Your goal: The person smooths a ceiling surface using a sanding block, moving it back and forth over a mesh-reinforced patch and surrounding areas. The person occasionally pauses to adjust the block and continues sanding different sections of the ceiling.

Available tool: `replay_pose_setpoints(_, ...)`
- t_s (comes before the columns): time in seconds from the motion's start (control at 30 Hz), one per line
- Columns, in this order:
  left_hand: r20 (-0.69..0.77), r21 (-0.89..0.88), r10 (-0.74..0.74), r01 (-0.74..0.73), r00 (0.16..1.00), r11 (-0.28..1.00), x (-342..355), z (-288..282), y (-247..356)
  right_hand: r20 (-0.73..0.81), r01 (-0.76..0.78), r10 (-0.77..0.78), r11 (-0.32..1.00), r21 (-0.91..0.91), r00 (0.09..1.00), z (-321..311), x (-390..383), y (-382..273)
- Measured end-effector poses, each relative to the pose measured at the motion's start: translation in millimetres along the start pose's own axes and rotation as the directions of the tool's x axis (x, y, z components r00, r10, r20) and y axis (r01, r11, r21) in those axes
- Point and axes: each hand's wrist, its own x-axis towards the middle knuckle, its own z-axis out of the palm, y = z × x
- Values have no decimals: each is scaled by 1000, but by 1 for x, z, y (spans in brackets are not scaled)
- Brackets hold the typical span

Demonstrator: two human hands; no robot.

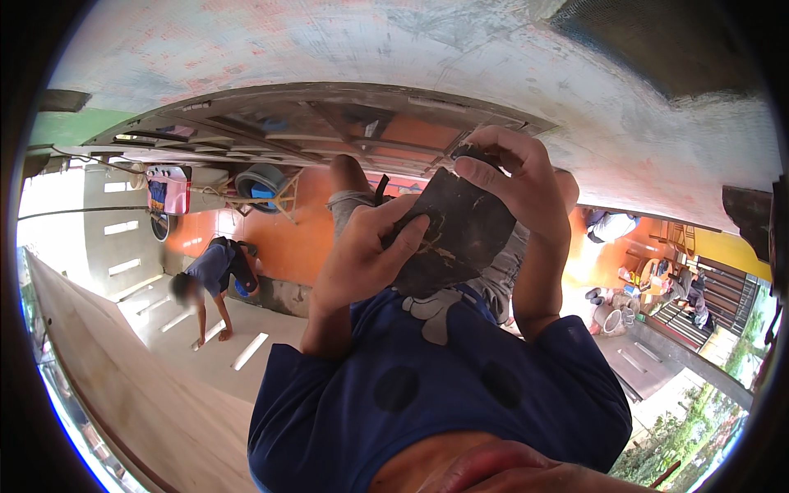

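A worn, dark sheet that looks like sandpaper [470,228] is held up in front of my chest. Pale creases and scuffs run across its face, and its edges look ragged. My left hand [366,251] pinches it at the left side, thumb lying on the face and fingers behind. With thumb and fingertips, my right hand [522,177] grips the upper right edge, where a small dark bit sticks up between them. The fingers behind the sheet are hidden.
Ahead rises a patchy whitish wall [329,49] with reddish smears and a framed window [271,131]. At left a person in dark clothes [218,275] bends to the floor, near a pink-and-white washing machine [170,191] and a grey tub [261,185]. Buckets [606,319] stand at right.
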Motion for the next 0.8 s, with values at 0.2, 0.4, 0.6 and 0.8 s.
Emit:
replay_pose_setpoints(0.2, -45, -238, 85, -93, 995, 967, 8, 8, -9, 142, -297, 260, 839, 456, 955, -4, -13, 12)
replay_pose_setpoints(0.4, 51, -272, 129, -111, 990, 956, 32, 14, -3, 86, -201, 199, 681, 704, 976, -10, -31, 28)
replay_pose_setpoints(0.6, -92, 227, 346, -319, 934, 920, 69, 50, 12, -266, 24, 253, 681, 731, 930, -19, -55, -7)
replay_pose_setpoints(0.8, 21, 575, 714, -592, 700, 564, 80, 89, 32, -928, 499, -190, 866, -4, 322, -22, -77, -30)
